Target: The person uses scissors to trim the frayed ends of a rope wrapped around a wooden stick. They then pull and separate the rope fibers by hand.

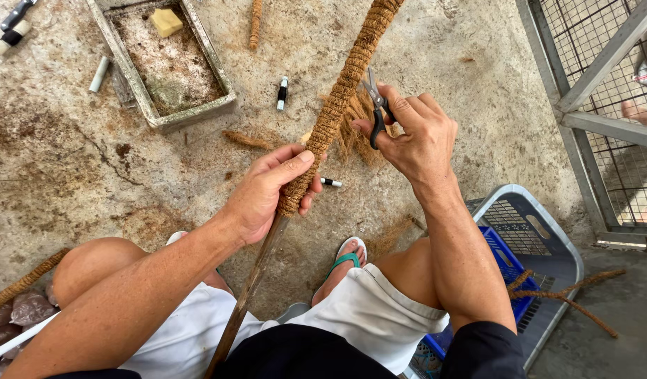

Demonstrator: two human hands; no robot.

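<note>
Where rope ends, left hand.

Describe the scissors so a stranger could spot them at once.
Follow the long coir-wrapped brown stick that runs up the middle of the view. The small black-handled metal scissors sit beside it in the right hand, the only shiny bladed tool among fibre scraps.

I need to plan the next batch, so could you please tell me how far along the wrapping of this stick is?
Done: brown fibre rope is wound tightly along the stick's upper part. In hand: the left hand grips the lower end of the winding, while the right hand works scissors at loose fibres beside it. Left: the bare stick below the grip is unwrapped.
</note>
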